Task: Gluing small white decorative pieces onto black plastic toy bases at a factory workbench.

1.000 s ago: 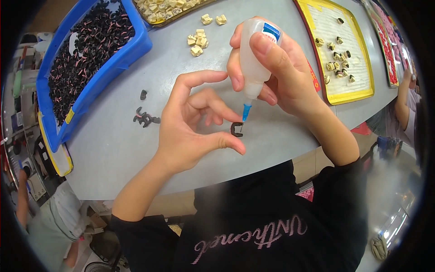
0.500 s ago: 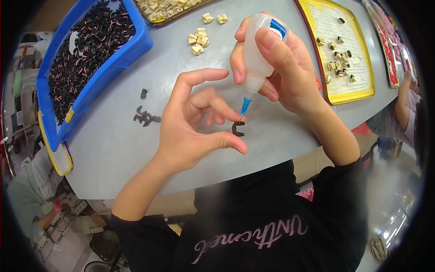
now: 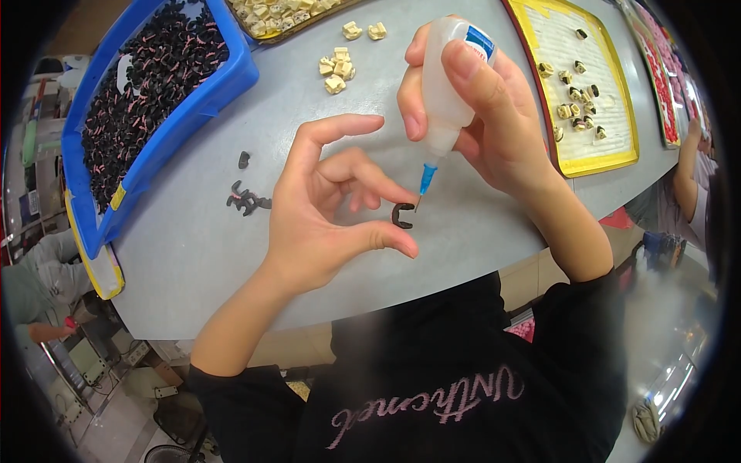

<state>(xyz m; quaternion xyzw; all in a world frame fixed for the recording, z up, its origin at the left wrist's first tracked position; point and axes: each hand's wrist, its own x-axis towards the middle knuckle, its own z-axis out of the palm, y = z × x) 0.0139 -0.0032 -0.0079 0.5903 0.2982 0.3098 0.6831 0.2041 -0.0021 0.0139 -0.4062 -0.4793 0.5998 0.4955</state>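
Note:
Between the thumb and a finger of my left hand (image 3: 324, 204) is a small black C-shaped piece (image 3: 401, 216), its gap facing right. My left index finger is stretched out above it. My right hand (image 3: 498, 116) grips a clear squeeze bottle (image 3: 446, 89), tilted nozzle-down. The bottle's blue needle tip (image 3: 427, 179) ends in a thin metal needle that points at the right side of the black piece; whether it touches cannot be told. Left of my left hand lie several loose black pieces (image 3: 247, 201) on the grey table (image 3: 193, 262).
A blue bin (image 3: 247, 73) full of black pieces stands at the left. Several cream blocks (image 3: 336, 71) lie beyond my hands, near a tray of cream blocks (image 3: 289, 15). At the right is a yellow-rimmed tray (image 3: 598, 163) with several cream-and-black pieces. Other people are partly visible at both sides.
My right hand has shifted slightly right with the bottle, and the needle has moved from the piece's upper end to beside its open side. My left hand has barely moved.

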